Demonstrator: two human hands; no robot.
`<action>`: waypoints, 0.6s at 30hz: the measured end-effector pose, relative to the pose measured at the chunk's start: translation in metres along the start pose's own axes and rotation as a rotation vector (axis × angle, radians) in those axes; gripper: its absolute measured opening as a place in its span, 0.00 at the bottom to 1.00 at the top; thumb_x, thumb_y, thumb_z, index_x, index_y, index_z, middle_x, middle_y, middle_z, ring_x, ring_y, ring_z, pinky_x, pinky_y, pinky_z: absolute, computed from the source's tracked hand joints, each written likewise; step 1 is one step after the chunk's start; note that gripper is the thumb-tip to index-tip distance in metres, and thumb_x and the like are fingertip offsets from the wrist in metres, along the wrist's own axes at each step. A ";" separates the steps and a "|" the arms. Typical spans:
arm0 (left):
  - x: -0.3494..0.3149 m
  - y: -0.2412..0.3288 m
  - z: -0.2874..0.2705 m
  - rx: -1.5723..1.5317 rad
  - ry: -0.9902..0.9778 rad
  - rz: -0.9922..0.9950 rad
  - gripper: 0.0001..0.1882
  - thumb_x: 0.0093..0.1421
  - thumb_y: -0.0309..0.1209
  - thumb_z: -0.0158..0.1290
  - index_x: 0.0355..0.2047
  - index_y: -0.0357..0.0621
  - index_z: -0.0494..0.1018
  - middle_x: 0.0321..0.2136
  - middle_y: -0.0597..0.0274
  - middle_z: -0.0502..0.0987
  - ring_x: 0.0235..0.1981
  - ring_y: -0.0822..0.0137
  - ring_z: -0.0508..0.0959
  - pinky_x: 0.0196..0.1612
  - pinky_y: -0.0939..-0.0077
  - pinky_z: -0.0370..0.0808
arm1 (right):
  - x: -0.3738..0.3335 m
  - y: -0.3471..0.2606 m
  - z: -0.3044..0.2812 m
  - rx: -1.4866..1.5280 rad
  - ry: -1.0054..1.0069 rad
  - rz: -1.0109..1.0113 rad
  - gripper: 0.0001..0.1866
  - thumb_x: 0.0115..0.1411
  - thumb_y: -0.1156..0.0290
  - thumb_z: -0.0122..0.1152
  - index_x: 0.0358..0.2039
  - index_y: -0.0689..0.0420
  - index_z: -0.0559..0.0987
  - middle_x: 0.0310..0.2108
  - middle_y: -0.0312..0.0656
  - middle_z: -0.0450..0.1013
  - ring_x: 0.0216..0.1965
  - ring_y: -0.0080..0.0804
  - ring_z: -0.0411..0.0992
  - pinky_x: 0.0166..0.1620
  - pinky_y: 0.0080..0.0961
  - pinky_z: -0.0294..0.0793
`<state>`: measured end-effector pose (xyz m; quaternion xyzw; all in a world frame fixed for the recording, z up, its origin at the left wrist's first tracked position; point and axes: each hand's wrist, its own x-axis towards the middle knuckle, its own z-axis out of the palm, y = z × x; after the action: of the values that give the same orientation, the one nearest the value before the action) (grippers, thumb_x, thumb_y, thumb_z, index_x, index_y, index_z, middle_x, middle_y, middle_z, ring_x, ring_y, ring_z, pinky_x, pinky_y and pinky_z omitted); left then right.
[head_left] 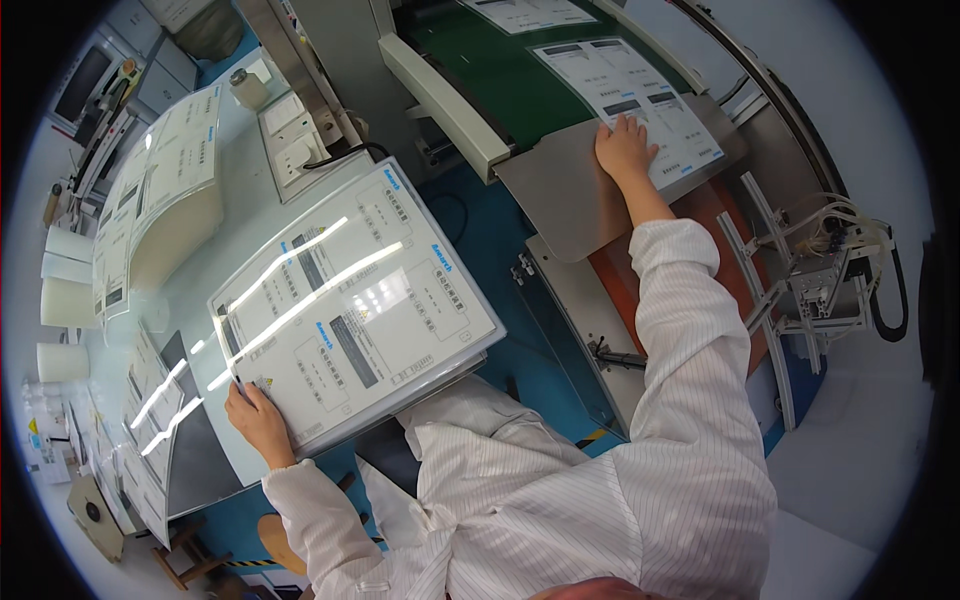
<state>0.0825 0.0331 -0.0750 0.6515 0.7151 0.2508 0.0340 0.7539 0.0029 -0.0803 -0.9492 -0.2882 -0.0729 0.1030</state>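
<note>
A stack of glossy printed plastic sheets [385, 290] lies tilted at the near right edge of the table, partly overhanging it. My left hand [260, 425] grips the stack's near left corner, its fingers wrapped over the edge. To the right, a printed sheet [655, 110] rests partly on a green conveyor belt [500, 90] and partly on a metal plate [565, 190] at the belt's near end. My right hand [627, 152] reaches onto that sheet's left edge, fingers spread and lying on it. Another printed sheet [525, 12] lies farther up the belt.
More printed sheets [155, 190] are piled on the table's left side, bending over at one edge. White rolls [65, 302] stand behind them. A jar [247, 88] sits at the back. Metal brackets and hoses [825, 275] stand right of my right arm. A gap separates table and conveyor.
</note>
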 end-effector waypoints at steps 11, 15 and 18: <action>-0.006 0.018 -0.012 -0.027 0.042 0.029 0.22 0.65 0.37 0.45 0.53 0.31 0.68 0.48 0.39 0.71 0.50 0.44 0.70 0.55 0.58 0.65 | -0.168 0.030 -0.063 0.061 -0.209 -0.363 0.44 0.59 0.42 0.51 0.66 0.59 0.54 0.69 0.53 0.45 0.70 0.52 0.42 0.64 0.64 0.38; -0.009 0.008 -0.011 -0.024 0.078 0.007 0.23 0.65 0.37 0.45 0.53 0.31 0.67 0.48 0.39 0.72 0.50 0.44 0.70 0.55 0.58 0.64 | -0.197 0.028 -0.089 -0.047 -0.374 -0.512 0.49 0.56 0.47 0.61 0.68 0.58 0.48 0.70 0.53 0.39 0.71 0.50 0.37 0.62 0.66 0.42; -0.008 0.013 -0.010 -0.046 0.095 0.045 0.22 0.64 0.36 0.46 0.51 0.31 0.68 0.45 0.39 0.73 0.48 0.44 0.70 0.53 0.57 0.65 | -0.194 0.033 -0.086 -0.115 -0.319 -0.522 0.37 0.58 0.72 0.56 0.66 0.60 0.53 0.67 0.56 0.49 0.67 0.53 0.47 0.63 0.50 0.54</action>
<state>0.0920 0.0230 -0.0630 0.6538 0.6951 0.2988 0.0094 0.6057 -0.1473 -0.0406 -0.8468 -0.5302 0.0370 -0.0197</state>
